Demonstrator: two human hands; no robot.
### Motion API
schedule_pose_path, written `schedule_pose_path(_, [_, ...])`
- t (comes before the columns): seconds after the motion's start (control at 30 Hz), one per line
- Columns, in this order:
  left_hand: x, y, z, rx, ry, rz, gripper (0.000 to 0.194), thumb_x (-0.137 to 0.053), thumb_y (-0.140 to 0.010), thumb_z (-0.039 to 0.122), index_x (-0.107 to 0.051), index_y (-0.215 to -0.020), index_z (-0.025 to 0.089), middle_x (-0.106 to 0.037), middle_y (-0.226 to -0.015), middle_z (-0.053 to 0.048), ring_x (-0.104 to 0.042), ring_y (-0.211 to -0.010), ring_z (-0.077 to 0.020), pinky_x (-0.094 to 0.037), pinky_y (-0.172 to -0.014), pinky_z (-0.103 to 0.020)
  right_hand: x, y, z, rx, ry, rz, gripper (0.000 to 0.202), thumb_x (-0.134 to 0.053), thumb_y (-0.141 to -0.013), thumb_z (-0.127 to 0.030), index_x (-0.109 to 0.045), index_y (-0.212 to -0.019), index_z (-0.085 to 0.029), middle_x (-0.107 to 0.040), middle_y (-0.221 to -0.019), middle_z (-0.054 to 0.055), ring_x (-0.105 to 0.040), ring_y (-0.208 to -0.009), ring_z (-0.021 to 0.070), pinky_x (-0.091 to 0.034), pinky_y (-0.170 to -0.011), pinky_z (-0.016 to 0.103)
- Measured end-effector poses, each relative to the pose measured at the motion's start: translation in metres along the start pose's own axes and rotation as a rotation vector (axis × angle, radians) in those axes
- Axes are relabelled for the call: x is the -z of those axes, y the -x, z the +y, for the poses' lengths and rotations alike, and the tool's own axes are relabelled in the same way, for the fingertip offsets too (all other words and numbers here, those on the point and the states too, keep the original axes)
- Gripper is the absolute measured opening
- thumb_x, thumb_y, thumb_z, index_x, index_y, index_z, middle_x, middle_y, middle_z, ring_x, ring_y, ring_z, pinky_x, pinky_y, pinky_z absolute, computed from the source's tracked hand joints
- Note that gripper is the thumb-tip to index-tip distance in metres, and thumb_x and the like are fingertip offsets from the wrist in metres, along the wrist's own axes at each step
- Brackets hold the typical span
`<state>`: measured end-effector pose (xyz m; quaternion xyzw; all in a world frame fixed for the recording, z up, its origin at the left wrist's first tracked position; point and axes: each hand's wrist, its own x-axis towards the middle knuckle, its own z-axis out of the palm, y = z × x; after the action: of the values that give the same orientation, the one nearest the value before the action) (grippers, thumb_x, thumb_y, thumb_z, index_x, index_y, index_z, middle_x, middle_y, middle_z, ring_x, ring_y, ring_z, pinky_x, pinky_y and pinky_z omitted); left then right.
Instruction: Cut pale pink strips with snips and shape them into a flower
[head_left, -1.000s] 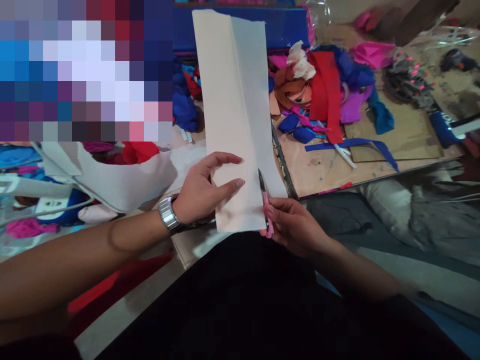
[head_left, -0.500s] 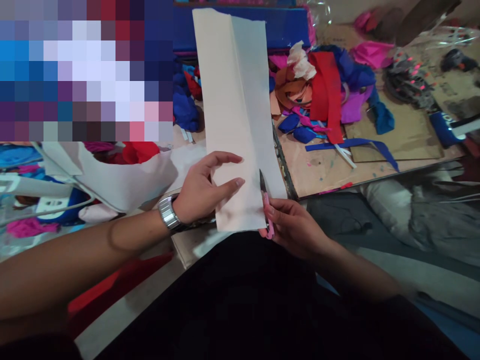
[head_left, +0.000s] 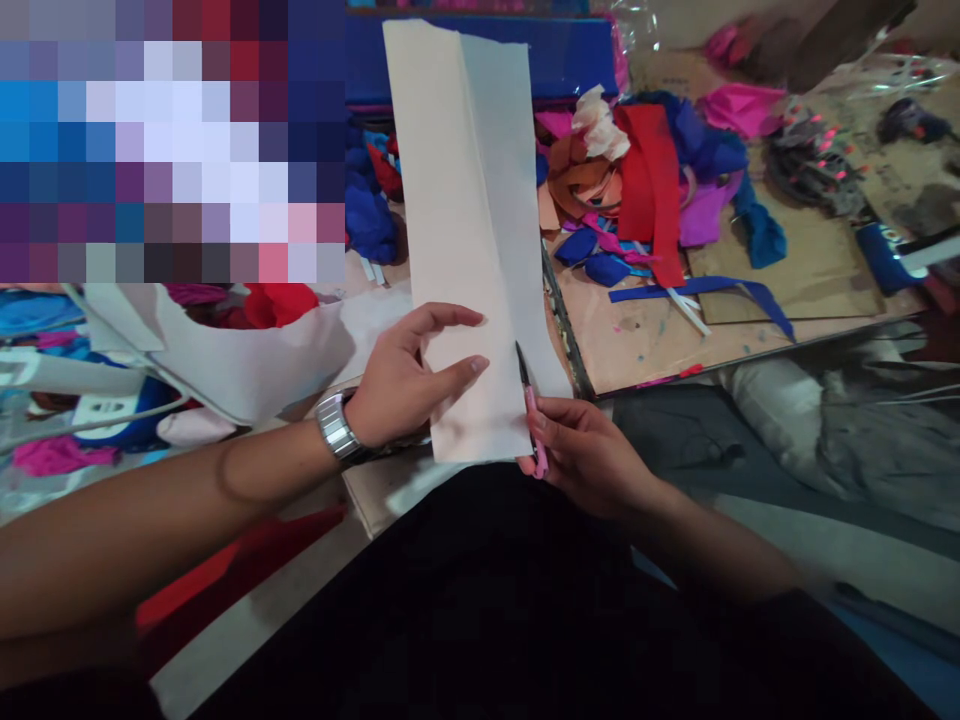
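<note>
A long white sheet [head_left: 457, 240] with a lengthwise crease or cut line stretches from the near table edge toward a blue box. My left hand [head_left: 412, 380], with a metal watch on the wrist, rests at the sheet's left side, thumb and index finger spread apart on its surface. In my right hand [head_left: 574, 440] are small scissors with pink handles [head_left: 536, 440]. Their dark blades point away from me at the sheet's lower right part, where its right strip parts from the main piece. Some fingers of my right hand are hidden beneath the sheet.
Red, blue, purple and brown scraps [head_left: 649, 190] lie right of the sheet on the board. Behind it is a blue box [head_left: 574, 55]. Dark clips or wires with pink tips [head_left: 817, 160] are farther right. A glue gun [head_left: 112, 410] and white cloth [head_left: 262, 360] lie at left.
The scissor blades have tilted slightly to the left and look closer together. My left hand has stayed in place.
</note>
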<state>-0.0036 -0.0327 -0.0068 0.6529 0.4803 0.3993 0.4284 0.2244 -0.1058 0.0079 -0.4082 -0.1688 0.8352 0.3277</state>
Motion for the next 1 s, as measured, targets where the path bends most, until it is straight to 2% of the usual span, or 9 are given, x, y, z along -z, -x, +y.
schedule_pose_path(0.13, [-0.0002, 0.0007, 0.0002, -0.006, 0.004, 0.002, 0.042, -0.086, -0.082, 0.041, -0.073, -0.118, 0.024, -0.075, -0.125, -0.007, -0.068, -0.12, -0.0252, -0.054, -0.111, -0.043, -0.0029, 0.0003, -0.0023, 0.022, 0.015, 0.021, 0.031, -0.094, -0.079, -0.043, -0.078, -0.09, -0.019, -0.067, -0.065, -0.004, -0.064, -0.054, 0.0058, -0.035, -0.039, 0.013])
schedule_pose_path(0.37, [-0.001, 0.0007, 0.0001, -0.007, 0.006, -0.011, 0.042, -0.086, -0.082, 0.041, -0.073, -0.118, 0.024, -0.076, -0.124, -0.007, -0.068, -0.119, -0.0251, -0.054, -0.111, -0.043, -0.0058, -0.0015, -0.0067, 0.055, 0.085, 0.017, 0.037, -0.094, -0.077, -0.046, -0.072, -0.075, -0.017, -0.061, -0.062, -0.004, -0.05, -0.049, 0.0037, -0.036, -0.04, 0.015])
schedule_pose_path(0.6, [-0.001, 0.0018, -0.0019, -0.021, 0.015, -0.007, 0.042, -0.086, -0.083, 0.04, -0.073, -0.119, 0.024, -0.076, -0.124, -0.007, -0.069, -0.119, -0.0242, -0.054, -0.111, -0.041, -0.0078, -0.0025, -0.0049, 0.069, 0.089, 0.055, 0.036, -0.096, -0.073, -0.046, -0.076, -0.082, -0.017, -0.058, -0.063, -0.006, -0.046, -0.047, 0.0026, -0.033, -0.038, 0.015])
schedule_pose_path(0.87, [-0.0005, 0.0015, -0.0019, -0.034, 0.004, -0.005, 0.04, -0.086, -0.083, 0.038, -0.073, -0.118, 0.024, -0.077, -0.123, -0.006, -0.07, -0.118, -0.0233, -0.055, -0.108, -0.04, -0.0102, -0.0026, -0.0054, 0.059, 0.084, 0.061, 0.036, -0.098, -0.07, -0.046, -0.079, -0.084, -0.018, -0.062, -0.063, -0.005, -0.051, -0.048, 0.0035, -0.032, -0.037, 0.014])
schedule_pose_path(1.0, [-0.0003, 0.0014, -0.0017, -0.037, 0.006, -0.004, 0.04, -0.087, -0.082, 0.037, -0.073, -0.118, 0.024, -0.077, -0.123, -0.005, -0.07, -0.118, -0.0232, -0.055, -0.108, -0.039, -0.0099, -0.0022, -0.0051, 0.061, 0.07, 0.056, 0.035, -0.098, -0.071, -0.045, -0.078, -0.081, -0.018, -0.061, -0.061, -0.005, -0.048, -0.047, 0.0025, -0.035, -0.038, 0.013])
